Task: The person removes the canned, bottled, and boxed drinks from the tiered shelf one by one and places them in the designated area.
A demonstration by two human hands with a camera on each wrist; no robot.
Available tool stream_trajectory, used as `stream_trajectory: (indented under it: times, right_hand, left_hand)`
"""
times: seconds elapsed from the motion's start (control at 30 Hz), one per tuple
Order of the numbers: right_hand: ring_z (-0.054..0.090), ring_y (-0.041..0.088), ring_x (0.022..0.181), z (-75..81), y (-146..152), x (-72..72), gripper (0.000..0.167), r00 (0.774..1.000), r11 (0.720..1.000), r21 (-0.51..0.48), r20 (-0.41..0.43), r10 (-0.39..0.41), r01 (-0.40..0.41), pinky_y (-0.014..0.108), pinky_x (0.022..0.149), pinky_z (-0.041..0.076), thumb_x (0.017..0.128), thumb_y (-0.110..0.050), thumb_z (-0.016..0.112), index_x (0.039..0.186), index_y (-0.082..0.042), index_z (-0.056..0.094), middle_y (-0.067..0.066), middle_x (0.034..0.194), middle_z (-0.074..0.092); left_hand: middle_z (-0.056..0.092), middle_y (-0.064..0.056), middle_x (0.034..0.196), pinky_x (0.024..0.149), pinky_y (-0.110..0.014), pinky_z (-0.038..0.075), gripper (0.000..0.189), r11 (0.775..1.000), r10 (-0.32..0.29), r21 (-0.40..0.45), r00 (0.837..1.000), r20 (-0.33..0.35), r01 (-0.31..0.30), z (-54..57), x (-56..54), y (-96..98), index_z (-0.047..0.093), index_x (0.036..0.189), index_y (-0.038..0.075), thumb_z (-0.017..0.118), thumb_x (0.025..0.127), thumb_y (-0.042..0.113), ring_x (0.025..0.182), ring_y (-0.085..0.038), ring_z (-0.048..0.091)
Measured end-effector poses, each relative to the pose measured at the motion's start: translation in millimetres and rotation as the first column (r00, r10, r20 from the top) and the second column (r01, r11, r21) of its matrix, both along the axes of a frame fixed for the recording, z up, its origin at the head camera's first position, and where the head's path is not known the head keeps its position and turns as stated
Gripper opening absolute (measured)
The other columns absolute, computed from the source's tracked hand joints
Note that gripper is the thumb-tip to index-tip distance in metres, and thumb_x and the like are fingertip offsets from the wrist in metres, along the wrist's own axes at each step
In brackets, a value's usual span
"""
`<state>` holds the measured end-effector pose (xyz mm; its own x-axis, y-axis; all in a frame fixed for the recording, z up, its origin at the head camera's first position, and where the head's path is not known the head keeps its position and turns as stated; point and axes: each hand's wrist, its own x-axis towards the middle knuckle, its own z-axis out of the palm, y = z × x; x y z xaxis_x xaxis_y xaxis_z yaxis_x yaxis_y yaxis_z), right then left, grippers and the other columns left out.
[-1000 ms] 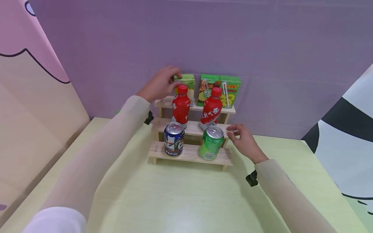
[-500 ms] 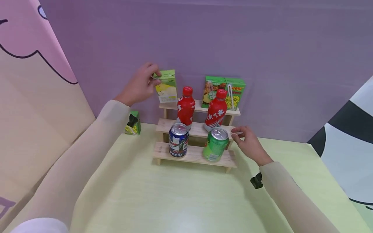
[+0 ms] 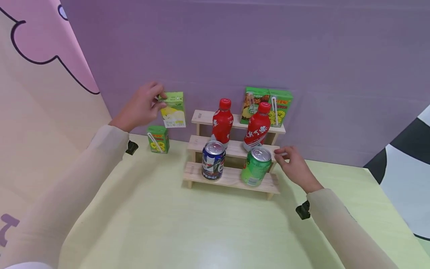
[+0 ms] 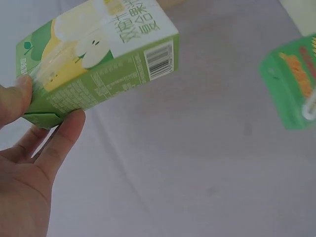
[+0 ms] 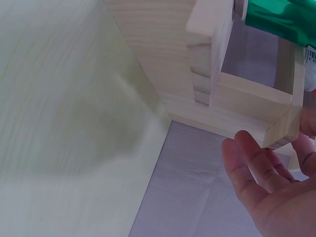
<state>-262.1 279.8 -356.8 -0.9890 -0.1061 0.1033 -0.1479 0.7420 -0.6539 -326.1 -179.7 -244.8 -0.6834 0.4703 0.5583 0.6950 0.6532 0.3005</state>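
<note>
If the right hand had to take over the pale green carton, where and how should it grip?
The lower half of the pale green carton, from the right, I'd say: thumb on the front, fingers behind. The left hand pinches the top end, leaving the bottom free in the air. Its broad, flat faces, with a narrower side between, should suit a pinch.

Left hand (image 3: 142,106) raised, pinching; right hand (image 3: 295,168) lower, fingers (image 5: 256,165) bent; both arms (image 3: 84,179) extended forward

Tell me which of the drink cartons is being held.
The light-green carton, pinched by the left hand; two darker cartons stand on the top shelf, another carton on the table.
</note>
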Motion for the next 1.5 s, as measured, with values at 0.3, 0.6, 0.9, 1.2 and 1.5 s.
stream_trajectory:
  times: [0.3,0.6,0.9,1.2,1.5]
  right_hand:
    - [0.049,0.041,0.108,-5.7,2,-1.7,0.029,0.999,1.000,0.009,-0.051,-0.002,0.002,0.050,0.085,0.048,0.099,-0.014,0.048,0.119,0.006,0.053,0.022,0.119,0.039]
    - [0.050,0.039,0.106,-9.4,6,-0.2,0.029,0.998,1.000,0.008,-0.070,0.002,-0.001,0.051,0.085,0.048,0.099,-0.014,0.048,0.118,0.007,0.053,0.021,0.118,0.040]
    - [0.051,0.039,0.107,-4.3,0,2.7,0.029,0.998,1.000,0.003,-0.062,0.000,0.000,0.049,0.084,0.049,0.099,-0.014,0.048,0.119,0.006,0.053,0.022,0.120,0.040]
    - [0.051,0.039,0.106,-5.9,0,1.0,0.028,0.998,1.000,0.004,-0.068,-0.003,0.003,0.049,0.085,0.049,0.099,-0.015,0.048,0.118,0.006,0.054,0.020,0.118,0.040]
    - [0.051,0.039,0.106,-2.0,0,1.8,0.028,0.997,1.000,0.010,-0.075,0.000,0.000,0.050,0.085,0.048,0.099,-0.013,0.048,0.117,0.007,0.053,0.021,0.118,0.040]
  left_hand:
    - [0.051,-0.007,0.101,0.080,-0.037,0.050,0.013,0.999,0.037,-0.037,0.993,0.110,-0.033,-26.0,-9.6,-4.6,0.049,0.091,0.005,0.062,0.090,0.003,0.092,-0.026,0.058]
    - [0.050,-0.007,0.101,0.078,-0.035,0.050,0.008,1.000,0.006,-0.027,0.981,0.195,-0.001,-53.1,-31.0,3.4,0.053,0.095,0.002,0.060,0.091,0.004,0.090,-0.024,0.057]
    - [0.054,-0.006,0.105,0.069,-0.038,0.045,0.009,0.999,0.053,-0.008,0.959,0.279,-0.053,-80.3,-40.4,3.5,0.054,0.100,0.008,0.060,0.093,0.009,0.079,-0.023,0.052]
    - [0.057,-0.008,0.107,0.083,-0.046,0.045,0.013,0.992,0.123,-0.030,0.937,0.328,-0.120,-104.4,-46.9,2.1,0.056,0.098,0.007,0.065,0.089,0.008,0.101,-0.028,0.053]
    - [0.058,-0.008,0.110,0.099,-0.052,0.030,0.014,0.995,0.102,-0.019,0.936,0.337,-0.102,-118.5,-50.6,-3.3,0.056,0.091,0.007,0.068,0.086,0.006,0.110,-0.028,0.045]
